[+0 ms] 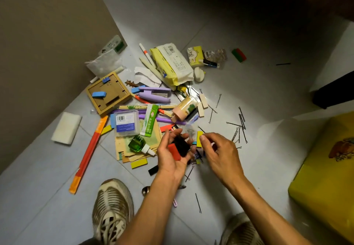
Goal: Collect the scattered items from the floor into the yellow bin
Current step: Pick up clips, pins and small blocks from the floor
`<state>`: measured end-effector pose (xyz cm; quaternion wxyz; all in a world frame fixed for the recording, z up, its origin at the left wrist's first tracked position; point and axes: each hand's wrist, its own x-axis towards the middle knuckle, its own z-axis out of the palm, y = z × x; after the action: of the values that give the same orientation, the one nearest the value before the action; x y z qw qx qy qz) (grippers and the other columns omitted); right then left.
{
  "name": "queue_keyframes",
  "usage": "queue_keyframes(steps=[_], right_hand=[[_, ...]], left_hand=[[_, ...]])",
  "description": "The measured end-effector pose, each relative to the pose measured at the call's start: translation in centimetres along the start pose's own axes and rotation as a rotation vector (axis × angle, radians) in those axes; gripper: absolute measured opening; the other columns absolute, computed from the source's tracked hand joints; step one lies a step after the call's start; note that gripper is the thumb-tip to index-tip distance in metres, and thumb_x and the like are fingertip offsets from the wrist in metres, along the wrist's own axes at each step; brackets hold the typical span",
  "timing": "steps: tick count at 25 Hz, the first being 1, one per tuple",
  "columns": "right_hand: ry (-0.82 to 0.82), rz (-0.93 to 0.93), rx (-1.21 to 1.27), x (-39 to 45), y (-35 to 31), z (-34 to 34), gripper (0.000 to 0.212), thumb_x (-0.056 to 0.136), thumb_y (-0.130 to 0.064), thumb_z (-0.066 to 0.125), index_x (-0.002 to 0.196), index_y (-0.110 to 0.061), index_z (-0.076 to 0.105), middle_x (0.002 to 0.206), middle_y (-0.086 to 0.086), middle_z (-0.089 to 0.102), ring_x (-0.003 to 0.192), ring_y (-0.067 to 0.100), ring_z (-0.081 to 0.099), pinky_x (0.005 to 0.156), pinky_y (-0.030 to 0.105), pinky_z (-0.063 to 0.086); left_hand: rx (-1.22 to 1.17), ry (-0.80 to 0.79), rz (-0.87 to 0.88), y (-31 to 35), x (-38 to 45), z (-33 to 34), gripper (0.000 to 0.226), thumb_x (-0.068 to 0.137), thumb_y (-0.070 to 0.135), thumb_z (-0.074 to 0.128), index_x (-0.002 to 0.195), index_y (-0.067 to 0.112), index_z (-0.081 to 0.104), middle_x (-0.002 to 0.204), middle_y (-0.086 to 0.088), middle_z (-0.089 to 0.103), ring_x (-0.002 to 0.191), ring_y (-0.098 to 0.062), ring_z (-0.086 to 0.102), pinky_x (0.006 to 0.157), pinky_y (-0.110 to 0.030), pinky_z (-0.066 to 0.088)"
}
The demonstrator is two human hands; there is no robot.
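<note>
My left hand (171,155) is palm up over the pile and cradles a red block (174,151) and a black block (181,145). Beside it, my right hand (220,151) hovers with thumb and forefinger pinched; what they pinch is too small to tell. A yellow block (199,139) lies on the floor between the hands. The yellow bin (323,177) stands at the right edge. Scattered items fill the floor ahead: a purple stapler (155,94), a green bottle (138,143), a clear plastic box (126,123) and several black hairpins (240,127).
A wooden frame (108,93), a white sponge (66,128) and a long orange strip (89,153) lie left by the beige wall (38,53). A yellow-white packet (171,64) lies farther off. My shoes (112,208) flank the arms. Dark furniture (333,91) stands at right.
</note>
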<state>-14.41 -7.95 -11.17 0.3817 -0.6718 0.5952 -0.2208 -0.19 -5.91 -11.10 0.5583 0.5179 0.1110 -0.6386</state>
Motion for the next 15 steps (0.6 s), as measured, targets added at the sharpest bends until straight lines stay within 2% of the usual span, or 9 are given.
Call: queue_keyframes(steps=[2, 4, 6, 7, 9, 11, 13, 15], right_hand=[[0.013, 0.181, -0.193, -0.9, 1.3, 0.4, 0.02, 0.095, -0.041, 0.054, 0.098, -0.024, 0.062, 0.089, -0.006, 0.066, 0.074, 0.011, 0.058, 0.063, 0.028, 0.047], [-0.081, 0.295, -0.325, -0.7, 1.9, 0.9, 0.021, 0.094, -0.039, 0.057, 0.096, -0.018, 0.058, 0.089, 0.001, 0.064, 0.075, 0.018, 0.057, 0.064, 0.031, 0.047], [-0.112, 0.359, -0.345, 0.1, 1.3, 1.3, 0.021, 0.091, -0.037, 0.059, 0.091, -0.015, 0.057, 0.084, 0.003, 0.064, 0.072, 0.021, 0.057, 0.064, 0.033, 0.049], [-0.07, 0.385, -0.295, 0.5, 0.7, 1.4, 0.021, 0.088, -0.037, 0.061, 0.087, -0.016, 0.059, 0.078, 0.002, 0.065, 0.069, 0.021, 0.058, 0.062, 0.034, 0.05], [0.017, 0.314, -0.054, 0.1, -0.8, 1.5, 0.021, 0.081, -0.043, 0.063, 0.083, -0.022, 0.066, 0.067, -0.006, 0.064, 0.062, 0.013, 0.06, 0.056, 0.028, 0.05], [0.027, 0.179, 0.074, -0.7, -2.1, 1.9, 0.028, 0.085, -0.055, 0.057, 0.082, -0.029, 0.069, 0.065, -0.014, 0.065, 0.061, 0.004, 0.062, 0.05, 0.014, 0.043], [0.064, 0.15, -0.043, -0.8, -1.8, 2.1, 0.026, 0.091, -0.053, 0.052, 0.09, -0.031, 0.066, 0.074, -0.018, 0.063, 0.068, 0.002, 0.062, 0.051, 0.012, 0.039], [0.055, 0.217, -0.234, 0.6, -0.7, 2.3, 0.025, 0.092, -0.045, 0.056, 0.101, -0.023, 0.06, 0.087, -0.011, 0.061, 0.076, 0.011, 0.061, 0.058, 0.022, 0.042]], left_hand=[[-0.016, -0.026, 0.001, -0.2, -0.3, -0.1, 0.029, 0.084, 0.038, 0.06, 0.087, 0.012, 0.071, 0.086, -0.014, 0.066, 0.072, -0.025, 0.064, 0.06, -0.033, 0.053], [-0.025, -0.025, -0.006, 0.0, -0.6, -0.8, 0.035, 0.09, 0.042, 0.056, 0.086, 0.012, 0.073, 0.084, -0.013, 0.066, 0.071, -0.025, 0.064, 0.06, -0.034, 0.054], [-0.033, -0.013, -0.006, 0.3, -0.7, -1.7, 0.038, 0.09, 0.044, 0.055, 0.086, 0.013, 0.076, 0.086, -0.014, 0.068, 0.074, -0.025, 0.067, 0.064, -0.037, 0.056], [-0.034, -0.009, -0.007, 0.3, -0.7, -2.0, 0.039, 0.09, 0.045, 0.055, 0.087, 0.013, 0.077, 0.088, -0.015, 0.068, 0.076, -0.026, 0.067, 0.067, -0.039, 0.056], [-0.035, -0.005, -0.029, 0.4, -0.6, -2.4, 0.042, 0.091, 0.048, 0.053, 0.093, 0.013, 0.076, 0.094, -0.016, 0.069, 0.082, -0.028, 0.069, 0.072, -0.042, 0.057], [-0.035, -0.01, -0.047, 0.2, -0.4, -2.5, 0.046, 0.091, 0.052, 0.051, 0.099, 0.013, 0.072, 0.094, -0.016, 0.07, 0.086, -0.029, 0.069, 0.075, -0.043, 0.056], [-0.03, -0.018, -0.033, 0.3, -0.4, -2.8, 0.042, 0.088, 0.05, 0.055, 0.093, 0.013, 0.074, 0.088, -0.014, 0.07, 0.079, -0.026, 0.068, 0.07, -0.039, 0.056], [-0.008, -0.021, -0.014, 0.7, -0.5, -3.2, 0.036, 0.083, 0.045, 0.058, 0.083, 0.014, 0.076, 0.084, -0.013, 0.069, 0.073, -0.024, 0.067, 0.063, -0.035, 0.055]])
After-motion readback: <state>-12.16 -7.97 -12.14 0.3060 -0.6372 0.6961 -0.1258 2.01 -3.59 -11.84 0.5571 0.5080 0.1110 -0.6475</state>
